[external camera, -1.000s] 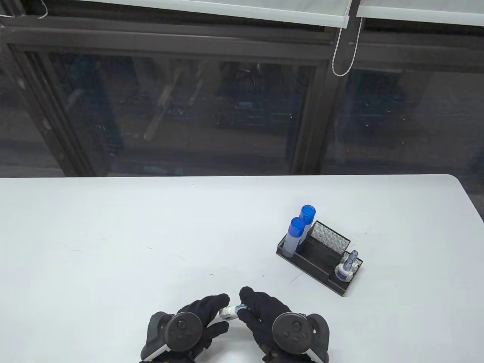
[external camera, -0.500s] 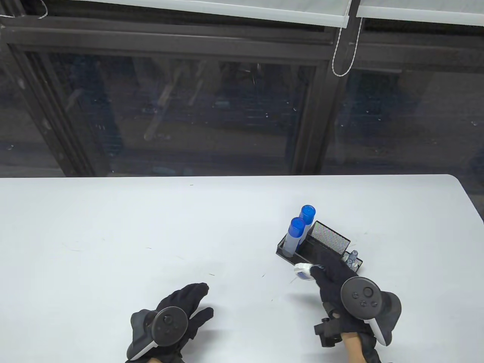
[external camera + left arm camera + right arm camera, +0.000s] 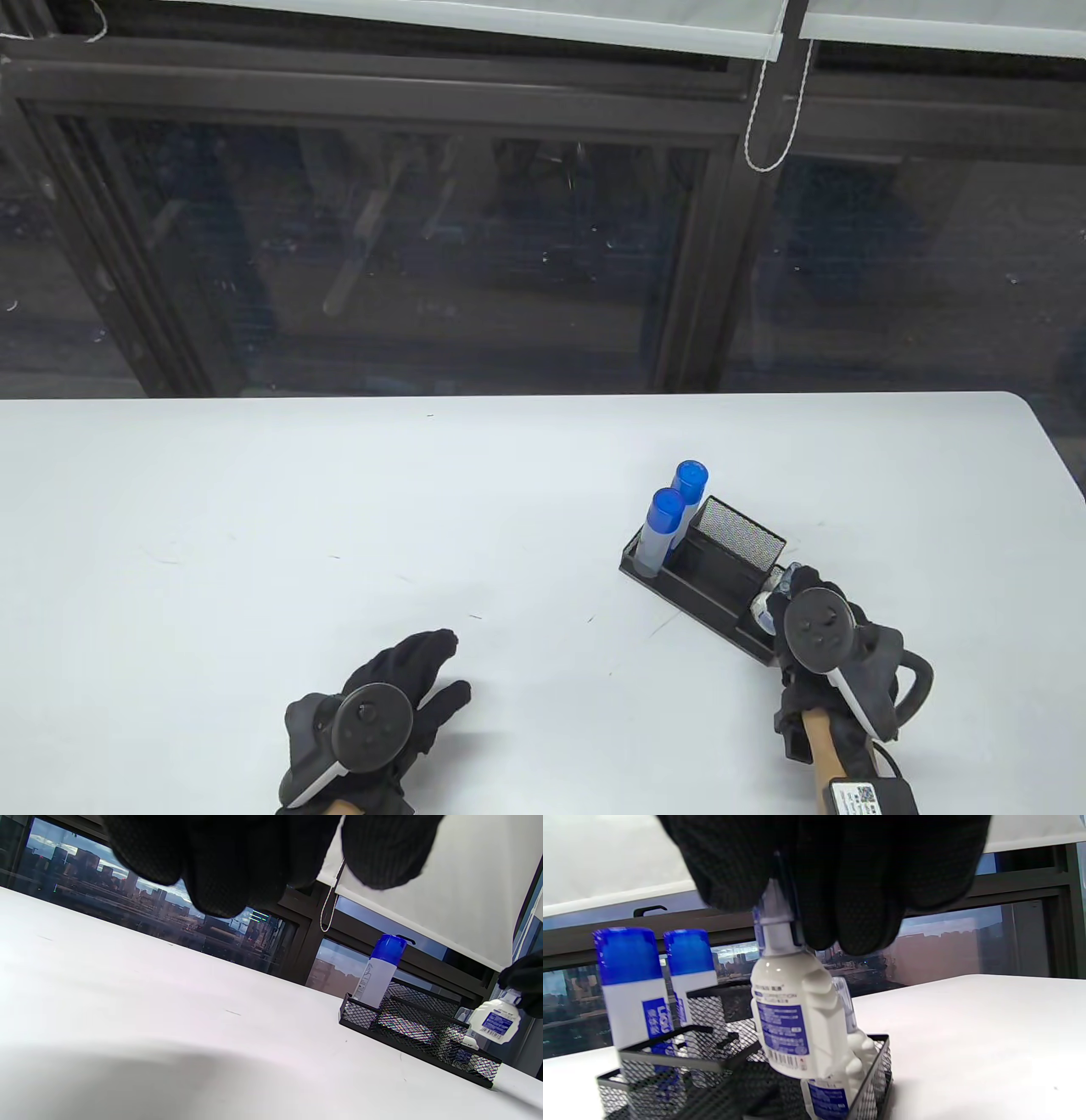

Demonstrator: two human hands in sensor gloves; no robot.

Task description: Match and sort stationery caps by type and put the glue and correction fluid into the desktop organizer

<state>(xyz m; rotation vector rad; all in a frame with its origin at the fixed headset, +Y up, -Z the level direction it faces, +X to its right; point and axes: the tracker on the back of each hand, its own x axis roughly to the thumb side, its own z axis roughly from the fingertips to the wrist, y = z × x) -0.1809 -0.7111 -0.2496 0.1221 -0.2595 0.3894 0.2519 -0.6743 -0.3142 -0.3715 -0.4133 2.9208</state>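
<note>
Overhead, the right hand (image 3: 819,632) hides what it carries; only in the right wrist view is the correction fluid bottle (image 3: 793,1018) seen pinched by its neck, hung tilted above the desktop organizer (image 3: 729,1065), over the end compartment. Half a second earlier it was short of it. The left hand (image 3: 382,709) is laid relaxed, fingers spread.

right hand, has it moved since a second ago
Yes. The right hand has carried the correction fluid bottle from the near table edge, beside the left hand, rightward to the organizer's right end.
</note>
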